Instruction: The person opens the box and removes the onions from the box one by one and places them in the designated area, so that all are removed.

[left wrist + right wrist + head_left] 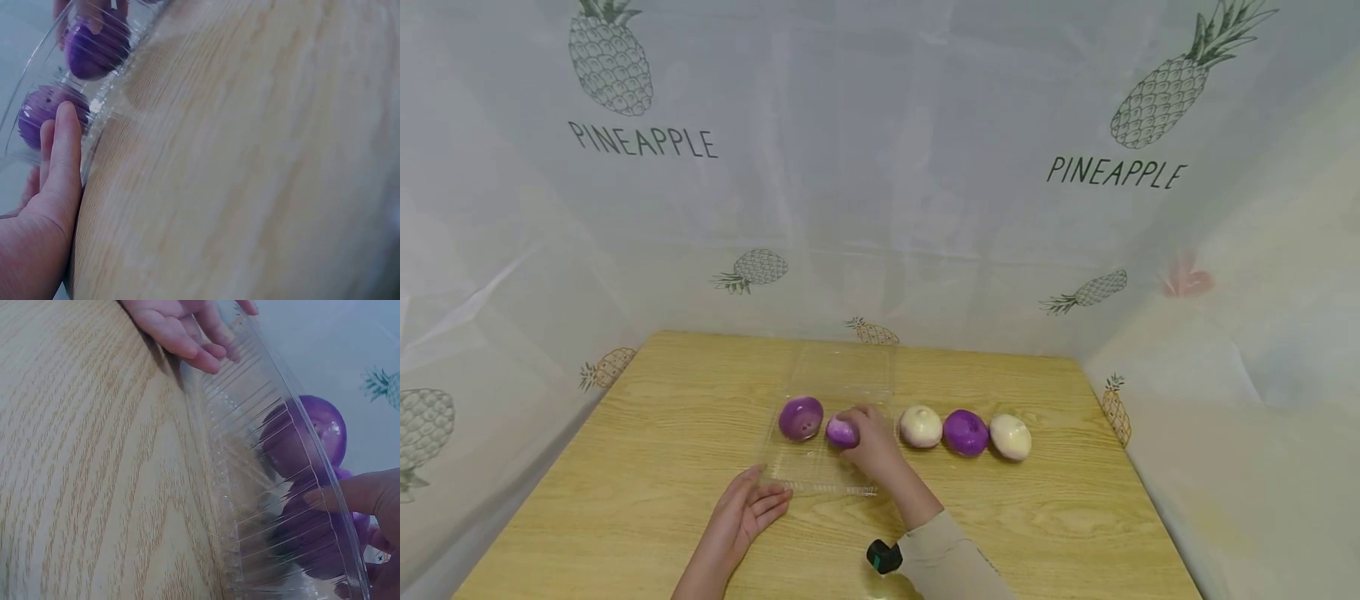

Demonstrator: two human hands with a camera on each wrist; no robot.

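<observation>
A clear plastic clamshell box (805, 475) lies on the table with its lid (842, 367) folded back. Inside it, a shiny purple onion (801, 418) sits at the left. My right hand (872, 446) reaches into the box and grips a second purple onion (842, 432), thumb and fingers around it; the box wall is partly in front of it in the right wrist view. At the box's front left corner rests my left hand (745, 508), fingers loosely extended, touching the clear wall (94, 131).
Right of the box stand a white onion (921, 427), a purple onion (966, 432) and another white onion (1011, 437) in a row on the wooden table (1075, 517). A pineapple-printed sheet (880, 208) hangs behind and at the sides.
</observation>
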